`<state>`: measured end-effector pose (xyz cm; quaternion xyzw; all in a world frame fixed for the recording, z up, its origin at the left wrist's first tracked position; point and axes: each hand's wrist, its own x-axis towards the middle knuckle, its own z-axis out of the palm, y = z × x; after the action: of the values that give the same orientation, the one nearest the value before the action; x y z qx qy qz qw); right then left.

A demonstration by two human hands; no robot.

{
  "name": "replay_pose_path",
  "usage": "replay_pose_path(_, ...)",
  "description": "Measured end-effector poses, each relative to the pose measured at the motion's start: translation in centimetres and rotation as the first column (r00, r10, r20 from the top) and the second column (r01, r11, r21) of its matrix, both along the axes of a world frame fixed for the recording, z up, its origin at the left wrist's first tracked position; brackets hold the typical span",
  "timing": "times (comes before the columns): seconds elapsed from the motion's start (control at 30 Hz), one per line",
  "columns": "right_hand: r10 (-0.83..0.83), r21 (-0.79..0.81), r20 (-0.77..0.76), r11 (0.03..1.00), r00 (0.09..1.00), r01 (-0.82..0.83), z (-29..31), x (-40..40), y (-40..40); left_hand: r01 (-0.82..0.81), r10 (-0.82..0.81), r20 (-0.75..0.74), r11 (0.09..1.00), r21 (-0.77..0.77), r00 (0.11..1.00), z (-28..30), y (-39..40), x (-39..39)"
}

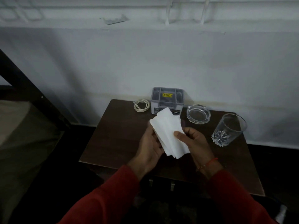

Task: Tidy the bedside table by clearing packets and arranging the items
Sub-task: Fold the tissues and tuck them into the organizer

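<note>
While both hands hold tissues (pixel 168 135), the glass (pixel 229 129) stands empty.

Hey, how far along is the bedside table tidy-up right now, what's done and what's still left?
Looks mostly done: the coiled cable, grey box, ashtray and glass stand apart along the back and right of the table, and no packets show. In hand: both the left hand and right hand hold white tissues. Left: setting those down or away.
</note>
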<state>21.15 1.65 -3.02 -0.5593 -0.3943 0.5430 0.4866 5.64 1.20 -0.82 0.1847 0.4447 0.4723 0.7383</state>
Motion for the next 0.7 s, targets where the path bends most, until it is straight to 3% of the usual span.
replay_pose_path(0.23,-0.06,0.02,-0.108,0.998,0.992,0.062,0.6,0.3,0.3,-0.131,0.13,-0.111,0.991,-0.004,0.985,0.2,0.3,-0.2)
replay_pose_path(0.47,-0.223,-0.024,-0.37,0.973,0.902,0.231,1.6,0.5,0.3,-0.23,0.241,0.19,0.97,-0.075,0.952,0.5,1.5,-2.1)
replay_pose_path(0.6,-0.192,-0.01,-0.486,0.977,0.853,0.214,2.2,0.7,0.3,-0.271,0.28,0.402,0.959,-0.08,0.872,0.6,2.2,-3.3)
replay_pose_path(0.7,-0.145,0.018,-0.47,0.985,0.871,0.174,2.8,1.2,0.1,-0.241,0.24,0.367,0.97,-0.044,0.899,1.0,2.6,-3.4)
